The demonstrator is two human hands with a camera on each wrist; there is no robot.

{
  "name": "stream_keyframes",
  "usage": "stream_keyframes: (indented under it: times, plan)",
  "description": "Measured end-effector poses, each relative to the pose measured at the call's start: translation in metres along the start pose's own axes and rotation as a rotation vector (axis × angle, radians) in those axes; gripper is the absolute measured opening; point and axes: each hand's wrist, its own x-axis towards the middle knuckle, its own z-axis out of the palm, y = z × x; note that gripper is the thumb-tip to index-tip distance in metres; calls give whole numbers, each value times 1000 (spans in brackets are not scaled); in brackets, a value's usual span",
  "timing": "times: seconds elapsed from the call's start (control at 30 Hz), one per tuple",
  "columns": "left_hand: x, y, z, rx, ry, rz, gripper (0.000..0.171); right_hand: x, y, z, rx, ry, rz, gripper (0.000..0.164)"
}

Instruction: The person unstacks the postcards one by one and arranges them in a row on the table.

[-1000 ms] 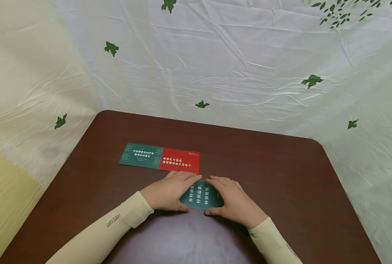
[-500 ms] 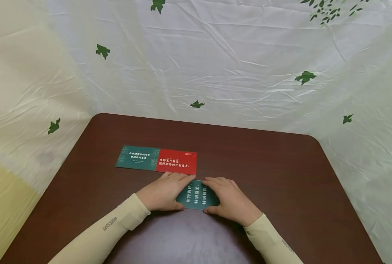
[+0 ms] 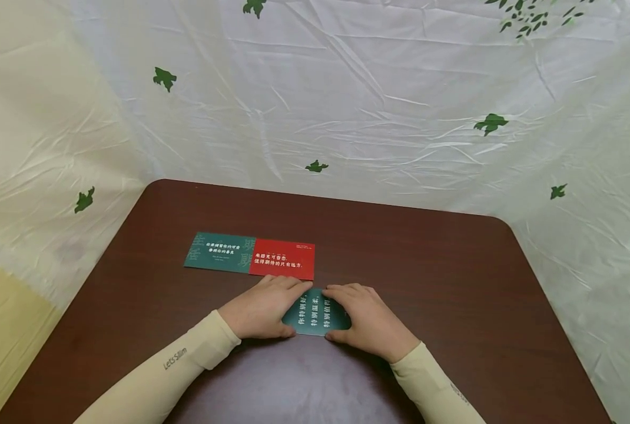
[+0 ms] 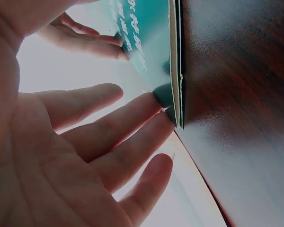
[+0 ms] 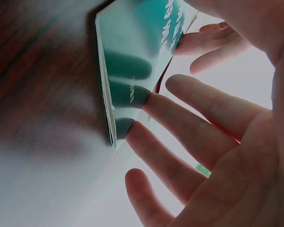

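A green card (image 3: 316,315) with white Chinese characters lies on the table in front of me, its text running sideways. Layered edges in both wrist views show that it tops a thin stack (image 4: 154,33). My left hand (image 3: 262,311) is at the stack's left end, thumb by the near edge and fingertips by the far edge. At the right end my right hand (image 3: 373,324) mirrors it. Both hands have loosely extended fingers. Fingertips (image 5: 132,132) of the right hand touch the card's far edge. The hands cover the stack's ends in the head view.
Beyond my left hand, another green card (image 3: 219,253) lies side by side with a red card (image 3: 282,259), their edges meeting. The brown table (image 3: 442,282) has rounded far corners. White cloth (image 3: 378,106) with green leaf prints hangs behind and around it.
The head view has shifted slightly, so everything sits a little further left in it. Hands and cards keep almost the same places relative to each other.
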Motion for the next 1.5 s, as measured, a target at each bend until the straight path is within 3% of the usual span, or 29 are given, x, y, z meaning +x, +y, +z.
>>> stream_keyframes:
  times: [0.33,0.57,0.93,1.1,1.5]
  plan:
    - [16,3,-13,-36,6,-43,97,9,13,-15,24,4,-13,78]
    - [51,-2,-26,-40,32,-41,94,23,36,-34,94,43,23,78]
    - [103,-8,-25,-61,60,-73,90,44,79,-42,179,35,109,78]
    - [114,-10,-21,-68,42,-93,90,46,92,-38,192,35,102,77]
    - [115,-18,-15,-101,24,-95,89,49,97,-30,214,-5,131,78]
